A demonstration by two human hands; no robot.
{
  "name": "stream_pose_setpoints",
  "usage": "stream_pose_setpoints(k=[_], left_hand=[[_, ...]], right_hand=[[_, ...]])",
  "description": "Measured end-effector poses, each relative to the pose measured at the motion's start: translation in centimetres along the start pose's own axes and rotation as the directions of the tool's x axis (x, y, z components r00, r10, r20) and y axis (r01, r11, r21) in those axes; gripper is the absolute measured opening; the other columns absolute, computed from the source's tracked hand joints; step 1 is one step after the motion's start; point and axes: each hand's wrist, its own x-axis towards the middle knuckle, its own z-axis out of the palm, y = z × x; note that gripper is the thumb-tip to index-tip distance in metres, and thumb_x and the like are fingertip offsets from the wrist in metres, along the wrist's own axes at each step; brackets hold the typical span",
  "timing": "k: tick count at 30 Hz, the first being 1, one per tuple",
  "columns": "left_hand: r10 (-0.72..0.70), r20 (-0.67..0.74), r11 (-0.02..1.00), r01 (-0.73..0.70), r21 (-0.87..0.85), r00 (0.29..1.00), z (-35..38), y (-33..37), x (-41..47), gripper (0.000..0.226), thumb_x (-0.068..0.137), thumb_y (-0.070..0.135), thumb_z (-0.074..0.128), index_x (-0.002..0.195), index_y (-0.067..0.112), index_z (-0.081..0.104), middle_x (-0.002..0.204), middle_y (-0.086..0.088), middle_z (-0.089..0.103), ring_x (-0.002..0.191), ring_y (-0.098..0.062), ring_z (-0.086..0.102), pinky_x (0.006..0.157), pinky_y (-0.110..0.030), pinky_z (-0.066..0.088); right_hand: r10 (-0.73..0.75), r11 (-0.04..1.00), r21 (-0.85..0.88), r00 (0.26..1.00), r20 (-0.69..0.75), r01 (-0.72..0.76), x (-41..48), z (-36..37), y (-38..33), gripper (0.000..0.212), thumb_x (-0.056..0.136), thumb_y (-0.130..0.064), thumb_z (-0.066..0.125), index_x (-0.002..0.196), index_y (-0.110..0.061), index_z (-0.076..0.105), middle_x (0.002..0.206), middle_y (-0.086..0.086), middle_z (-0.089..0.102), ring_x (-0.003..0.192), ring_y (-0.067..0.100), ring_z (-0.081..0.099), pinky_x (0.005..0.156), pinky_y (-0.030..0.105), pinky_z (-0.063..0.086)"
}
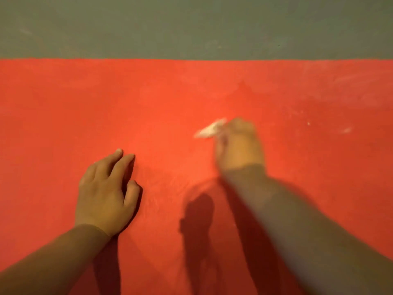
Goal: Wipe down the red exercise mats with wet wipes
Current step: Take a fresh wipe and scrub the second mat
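The red exercise mat (63, 103) fills the view from 3 o'clock round to 9 o'clock, and its straight far edge runs across the upper part, with grey floor (191, 24) beyond it at 12 o'clock. The left hand (104, 192) lies at about 8 o'clock from the middle of the view. It rests palm down on the mat with its fingers fairly straight and close together, pointing toward 1 o'clock, the thumb slightly bent, and it holds nothing. The right hand (238, 143) sits just to the 3 o'clock side of the middle and is blurred. Its fingers are curled over a crumpled white wet wipe (209, 128) and press it against the mat. The free end of the wipe sticks out from the hand toward 10 o'clock. Pale whitish smudges (346, 130) mark the mat at 2 to 3 o'clock, well apart from the right hand. A dark shadow (197, 220) falls on the mat between the two forearms, toward 6 o'clock.
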Motion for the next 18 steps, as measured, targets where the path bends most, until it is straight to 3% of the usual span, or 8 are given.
stream_pose_setpoints(k=[1,3,5,8,10,12,15,18], left_hand=[[-0.028,-0.018,1.0,0.028,-0.002,0.999,-0.1,0.6,1.0,0.057,0.081,0.034,0.038,0.128,0.01,0.058,0.129,-0.017,0.054,0.116,-0.037,0.047,0.103,-0.051,0.035],[-0.051,-0.012,0.998,0.051,-0.025,0.999,0.1,2.2,3.7,0.053,0.082,0.031,0.041,0.128,0.011,0.059,0.131,-0.018,0.053,0.119,-0.037,0.047,0.108,-0.051,0.032],[-0.04,0.038,0.999,0.041,-0.033,0.998,0.8,3.9,5.9,0.056,0.082,0.027,0.043,0.135,0.015,0.053,0.146,-0.015,0.042,0.133,-0.032,0.039,0.115,-0.047,0.019],[-0.041,0.073,0.999,0.041,0.007,0.996,2.0,5.1,6.8,0.061,0.082,0.03,0.036,0.142,0.022,0.044,0.154,-0.006,0.031,0.143,-0.024,0.025,0.117,-0.045,0.011],[-0.043,0.053,0.998,0.041,0.037,0.998,2.3,4.7,6.8,0.062,0.082,0.034,0.033,0.142,0.023,0.043,0.154,-0.004,0.031,0.143,-0.022,0.025,0.117,-0.046,0.013],[-0.044,0.055,0.998,0.041,0.041,0.998,2.4,4.5,7.0,0.062,0.082,0.036,0.034,0.142,0.025,0.042,0.155,-0.003,0.031,0.143,-0.021,0.024,0.117,-0.046,0.013],[-0.053,0.069,0.998,0.05,0.044,0.996,2.1,4.7,7.1,0.063,0.08,0.035,0.036,0.142,0.024,0.043,0.155,-0.003,0.03,0.143,-0.021,0.024,0.117,-0.045,0.012],[-0.05,0.074,0.998,0.047,0.048,0.996,2.0,4.8,7.1,0.064,0.079,0.035,0.037,0.141,0.024,0.043,0.155,-0.003,0.03,0.143,-0.021,0.024,0.117,-0.045,0.012]], right_hand=[[-0.156,0.984,0.095,0.985,0.076,0.149,-1.9,0.0,-2.1,0.015,0.072,-0.001,0.068,0.086,-0.006,0.072,0.082,0.017,0.066,0.077,0.035,0.063,0.069,0.039,0.049],[-0.472,0.877,0.255,0.83,0.298,0.407,-4.1,-0.6,-3.6,0.014,0.075,-0.007,0.068,0.088,-0.011,0.071,0.077,0.011,0.063,0.071,0.033,0.061,0.059,0.036,0.045],[-0.535,0.845,0.219,0.754,0.381,0.488,-2.1,-1.1,-0.7,0.019,0.085,-0.021,0.052,0.094,-0.022,0.069,0.082,0.005,0.063,0.077,0.03,0.058,0.063,0.038,0.045],[-0.125,0.988,-0.076,0.985,0.122,0.134,3.8,-2.3,6.4,0.025,0.086,-0.019,0.051,0.099,-0.022,0.072,0.095,0.009,0.067,0.092,0.034,0.057,0.086,0.038,0.041],[0.166,0.981,-0.09,0.985,-0.039,-0.169,6.3,-2.5,8.5,0.024,0.084,-0.014,0.055,0.102,-0.012,0.071,0.098,0.015,0.063,0.098,0.038,0.054,0.09,0.036,0.035],[0.229,0.971,-0.074,0.973,-0.013,-0.229,6.3,-1.2,6.1,0.023,0.082,-0.009,0.056,0.1,-0.007,0.069,0.098,0.018,0.062,0.098,0.037,0.054,0.092,0.037,0.035],[-0.135,0.983,0.146,0.977,0.167,0.111,3.1,0.3,-0.1,0.017,0.084,-0.006,0.055,0.092,-0.008,0.069,0.086,0.014,0.062,0.084,0.035,0.056,0.08,0.045,0.045],[-0.472,0.871,0.316,0.819,0.326,0.376,1.8,-0.3,-0.8,0.024,0.094,-0.015,0.047,0.099,-0.011,0.07,0.085,0.008,0.062,0.075,0.031,0.056,0.07,0.045,0.045]])
